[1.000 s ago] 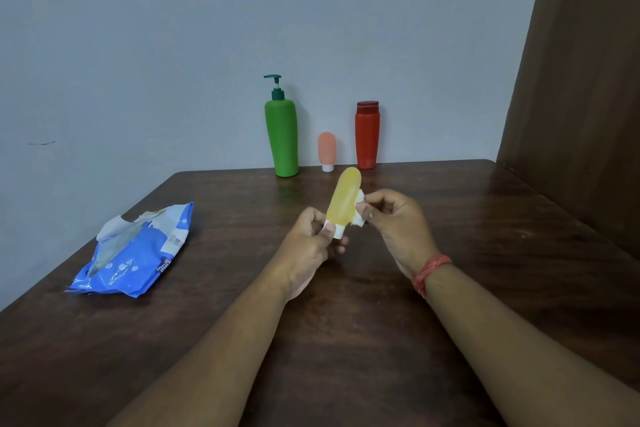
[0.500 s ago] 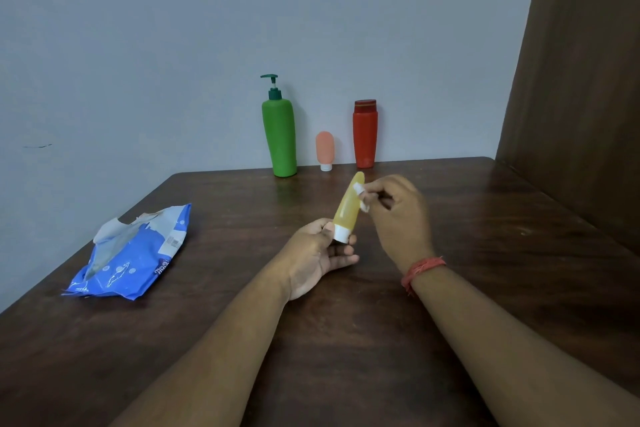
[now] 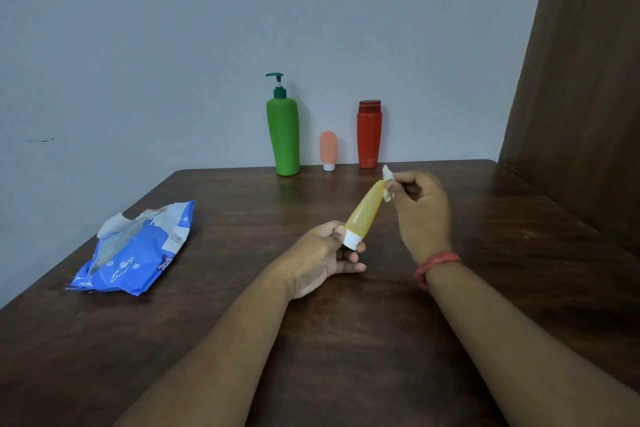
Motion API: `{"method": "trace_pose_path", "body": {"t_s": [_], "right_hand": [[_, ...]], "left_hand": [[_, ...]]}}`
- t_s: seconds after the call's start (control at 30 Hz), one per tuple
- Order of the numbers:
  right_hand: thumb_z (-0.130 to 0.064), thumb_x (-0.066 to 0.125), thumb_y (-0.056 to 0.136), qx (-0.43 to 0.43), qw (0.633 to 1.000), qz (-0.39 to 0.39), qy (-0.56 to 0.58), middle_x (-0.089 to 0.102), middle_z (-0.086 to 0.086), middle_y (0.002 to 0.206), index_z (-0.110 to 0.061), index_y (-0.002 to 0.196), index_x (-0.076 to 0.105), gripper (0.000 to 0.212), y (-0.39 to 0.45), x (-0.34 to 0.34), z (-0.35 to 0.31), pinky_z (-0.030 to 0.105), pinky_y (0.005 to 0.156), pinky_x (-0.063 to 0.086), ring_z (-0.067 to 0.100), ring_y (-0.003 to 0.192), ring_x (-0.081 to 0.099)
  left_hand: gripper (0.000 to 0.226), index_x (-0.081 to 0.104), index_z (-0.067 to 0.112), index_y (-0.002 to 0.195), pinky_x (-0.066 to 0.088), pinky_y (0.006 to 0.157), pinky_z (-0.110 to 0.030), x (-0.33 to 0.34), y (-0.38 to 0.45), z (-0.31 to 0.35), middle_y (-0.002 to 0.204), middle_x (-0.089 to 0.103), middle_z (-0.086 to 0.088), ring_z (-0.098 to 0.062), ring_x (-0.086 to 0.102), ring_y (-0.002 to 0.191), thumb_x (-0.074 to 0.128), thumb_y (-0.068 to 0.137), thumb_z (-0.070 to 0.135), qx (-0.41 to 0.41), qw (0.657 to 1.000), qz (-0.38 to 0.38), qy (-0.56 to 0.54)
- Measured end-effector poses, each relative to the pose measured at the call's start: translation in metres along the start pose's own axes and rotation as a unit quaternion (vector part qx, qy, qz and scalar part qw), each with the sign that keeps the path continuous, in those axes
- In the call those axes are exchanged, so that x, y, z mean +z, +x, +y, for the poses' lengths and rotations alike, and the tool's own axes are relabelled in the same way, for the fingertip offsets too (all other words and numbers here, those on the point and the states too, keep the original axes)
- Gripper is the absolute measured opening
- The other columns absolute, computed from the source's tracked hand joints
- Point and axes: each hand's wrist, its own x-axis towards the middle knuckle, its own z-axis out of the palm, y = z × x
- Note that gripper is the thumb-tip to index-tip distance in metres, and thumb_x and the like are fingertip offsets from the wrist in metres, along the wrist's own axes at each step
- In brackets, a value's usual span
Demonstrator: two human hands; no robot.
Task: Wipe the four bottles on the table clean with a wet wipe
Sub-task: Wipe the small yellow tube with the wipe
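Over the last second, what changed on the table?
The right hand slid the wet wipe from the yellow bottle's middle to its far tip. The bottle tilted away and rightward. The left hand's grip on the white cap stayed. Green bottle, pink bottle, red bottle and wipes pack unmoved.

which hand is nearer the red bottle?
Right. The right hand, pinching a wipe, is just in front of the red bottle; the left hand, gripping the yellow bottle's cap, is nearer the camera.
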Motion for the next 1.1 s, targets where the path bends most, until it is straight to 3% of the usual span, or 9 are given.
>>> {"method": "trace_pose_path", "body": {"t_s": [0.2, 0.33, 0.4, 0.57, 0.73, 0.8, 0.93, 1.1], "right_hand": [[-0.004, 0.071, 0.086, -0.034, 0.988, -0.151, -0.007, 0.067, -0.004, 0.092, -0.016, 0.085, 0.070, 0.013, -0.011, 0.006, 0.006, 0.032, 0.080, 0.057, 0.013, 0.086, 0.068], [-0.009, 0.069, 0.087, -0.007, 0.999, -0.040, -0.009, 0.068, -0.008, 0.088, -0.032, 0.080, 0.068, 0.025, -0.005, 0.005, 0.000, 0.026, 0.075, 0.054, 0.009, 0.085, 0.066], [-0.009, 0.069, 0.088, 0.008, 1.000, -0.023, 0.016, 0.070, -0.005, 0.088, -0.034, 0.079, 0.067, 0.027, -0.004, 0.002, 0.000, 0.027, 0.076, 0.055, 0.011, 0.085, 0.067], [-0.008, 0.072, 0.087, -0.012, 0.986, -0.167, -0.016, 0.067, -0.007, 0.091, -0.023, 0.084, 0.069, 0.015, -0.012, 0.003, 0.004, 0.023, 0.077, 0.054, 0.008, 0.085, 0.066], [-0.012, 0.068, 0.090, 0.012, 1.000, -0.016, 0.007, 0.070, -0.006, 0.089, -0.036, 0.081, 0.066, 0.026, -0.004, 0.003, 0.000, 0.025, 0.076, 0.054, 0.009, 0.086, 0.067], [-0.011, 0.069, 0.089, 0.019, 0.999, -0.038, 0.020, 0.070, -0.005, 0.090, -0.033, 0.082, 0.067, 0.022, -0.005, 0.001, 0.000, 0.027, 0.078, 0.055, 0.011, 0.088, 0.067], [-0.007, 0.072, 0.086, 0.023, 0.985, -0.172, 0.007, 0.069, 0.000, 0.092, -0.018, 0.083, 0.069, 0.012, -0.013, 0.003, 0.005, 0.033, 0.080, 0.057, 0.011, 0.085, 0.067], [-0.010, 0.070, 0.088, 0.061, 0.997, -0.036, 0.040, 0.074, -0.007, 0.083, -0.032, 0.080, 0.070, 0.024, -0.003, 0.004, 0.005, 0.035, 0.081, 0.057, 0.010, 0.084, 0.070]], "left_hand": [[0.030, 0.055, -0.003, 0.115, 0.058, 0.073, -0.034, -0.007, 0.000, 0.001, 0.091, 0.058, -0.013, -0.016, 0.053, 0.070, 0.032, 0.110, 0.015, 0.004, 0.998, 0.016, -0.064], [0.030, 0.054, -0.004, 0.117, 0.059, 0.074, -0.034, -0.004, 0.000, 0.002, 0.090, 0.059, -0.011, -0.016, 0.052, 0.071, 0.032, 0.110, 0.015, -0.006, 1.000, 0.000, -0.031], [0.029, 0.053, -0.004, 0.117, 0.059, 0.075, -0.035, -0.002, 0.000, 0.002, 0.090, 0.059, -0.011, -0.015, 0.053, 0.071, 0.032, 0.110, 0.015, -0.010, 1.000, -0.006, -0.021], [0.030, 0.054, -0.004, 0.119, 0.059, 0.075, -0.035, -0.007, 0.001, 0.001, 0.092, 0.059, -0.013, -0.015, 0.054, 0.070, 0.034, 0.110, 0.016, -0.002, 0.998, 0.014, -0.064], [0.029, 0.050, -0.004, 0.122, 0.059, 0.082, -0.037, -0.002, 0.003, -0.001, 0.094, 0.058, -0.012, -0.014, 0.054, 0.072, 0.036, 0.110, 0.018, -0.007, 1.000, 0.008, -0.008], [0.026, 0.050, -0.002, 0.120, 0.059, 0.083, -0.038, -0.002, 0.003, -0.001, 0.094, 0.058, -0.012, -0.015, 0.055, 0.072, 0.037, 0.110, 0.018, -0.005, 1.000, 0.007, -0.007], [0.023, 0.049, -0.002, 0.119, 0.061, 0.082, -0.041, -0.007, 0.002, -0.001, 0.091, 0.057, -0.015, -0.017, 0.055, 0.070, 0.036, 0.109, 0.014, 0.005, 0.998, 0.023, -0.066], [0.023, 0.049, -0.001, 0.119, 0.060, 0.087, -0.043, -0.003, 0.002, -0.001, 0.093, 0.057, -0.014, -0.016, 0.056, 0.072, 0.037, 0.109, 0.016, -0.005, 1.000, 0.007, -0.025]]}}
